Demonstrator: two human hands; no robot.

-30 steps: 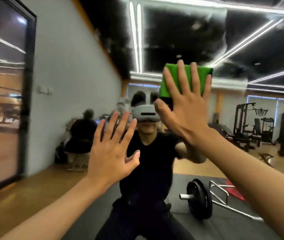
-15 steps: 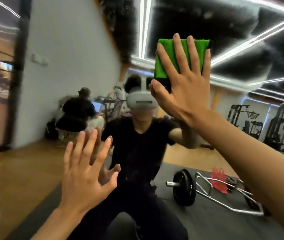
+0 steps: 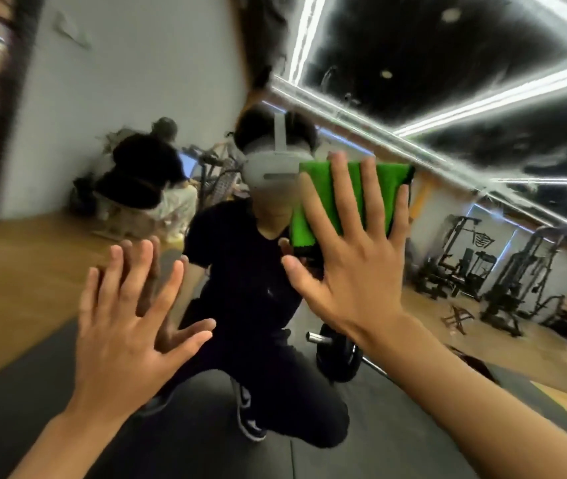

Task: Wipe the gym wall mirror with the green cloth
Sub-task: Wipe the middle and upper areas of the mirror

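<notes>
my forearms (image 3: 465, 392) are bare right up to the wrists, and my left hand (image 3: 126, 340) and right hand (image 3: 354, 267) are bare too. reflected ahead of me, i wear a black short-sleeved t-shirt (image 3: 240, 264) with a shallow v at the neck. my trousers (image 3: 292, 392) are black as well. my shoe (image 3: 246, 409) is dark with white markings on its side. a pale grey headset (image 3: 271, 167) covers my eyes, with a matching strap (image 3: 280, 133) running up over my dark hair (image 3: 254, 127).

place: gym | evidence: weight machines (image 3: 461, 267); barbell (image 3: 339, 359) on black floor mat (image 3: 44, 392); full wall mirror (image 3: 157, 81)
</notes>
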